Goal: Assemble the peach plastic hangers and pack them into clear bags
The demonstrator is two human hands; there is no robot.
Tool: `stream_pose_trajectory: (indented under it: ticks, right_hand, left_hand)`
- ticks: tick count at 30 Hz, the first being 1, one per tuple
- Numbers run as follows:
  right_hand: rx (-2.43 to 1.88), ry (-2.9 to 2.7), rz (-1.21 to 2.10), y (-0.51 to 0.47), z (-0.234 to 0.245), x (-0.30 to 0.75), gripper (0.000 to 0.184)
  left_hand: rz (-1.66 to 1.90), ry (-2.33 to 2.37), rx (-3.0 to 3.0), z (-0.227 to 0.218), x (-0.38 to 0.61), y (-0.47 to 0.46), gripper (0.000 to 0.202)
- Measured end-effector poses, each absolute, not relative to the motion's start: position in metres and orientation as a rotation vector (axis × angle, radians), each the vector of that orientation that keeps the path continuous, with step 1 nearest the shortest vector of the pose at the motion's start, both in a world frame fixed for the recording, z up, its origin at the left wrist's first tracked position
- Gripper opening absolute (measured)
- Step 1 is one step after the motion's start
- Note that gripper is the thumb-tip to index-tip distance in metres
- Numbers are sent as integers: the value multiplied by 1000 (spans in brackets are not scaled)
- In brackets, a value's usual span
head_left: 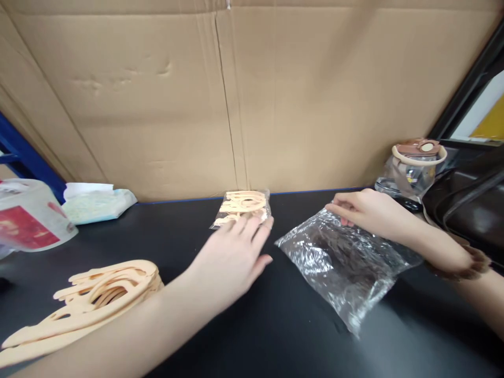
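My left hand (pixel 232 252) reaches forward with its fingers stretched out over the near edge of a clear packet (pixel 246 202). Inside that packet lie flat cream-coloured cut-out pieces; whether my fingertips touch it I cannot tell. On the right, my right hand (pixel 362 212) is closed on the upper edge of a clear plastic bag (pixel 338 262), which hangs and spreads across the black table. A stack of cream-coloured cut-out pieces (pixel 114 294) with oval openings sits at the left, partly hidden behind my left forearm.
A white tub (pixel 33 215) with a red label and a pack of tissues (pixel 98 202) stand at the left. A clear bottle with a handled lid (pixel 417 163) and a dark bag (pixel 472 202) are at the right. A cardboard wall (pixel 165 105) rises behind the black table (pixel 260 336).
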State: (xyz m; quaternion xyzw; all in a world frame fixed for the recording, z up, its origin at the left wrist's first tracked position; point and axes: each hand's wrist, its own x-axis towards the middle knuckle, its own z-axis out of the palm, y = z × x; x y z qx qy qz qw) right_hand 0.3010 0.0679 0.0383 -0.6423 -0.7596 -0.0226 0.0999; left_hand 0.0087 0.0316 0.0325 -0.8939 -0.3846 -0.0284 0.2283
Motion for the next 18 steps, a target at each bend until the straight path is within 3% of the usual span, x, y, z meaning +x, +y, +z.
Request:
stream_pose_trajectory:
  ticks: [7,12,15,18]
  right_hand:
    - [-2093,-2289,131,69,22,313,42]
    - [-1976,-2335,733,64,29,302,42]
    - [-1652,-2474,1196,54,33,293,36]
    - [-1293,-2549,1518,43,35,282,37]
  left_hand:
    - [-179,-678,-2819,1,24,-15,61]
    - [-196,-837,-2744,-4,6,-32,65]
    - [-196,-1066,-2705,1,-14,-38,57]
    - [-234,-1064,-2650,-3,-37,-38,63]
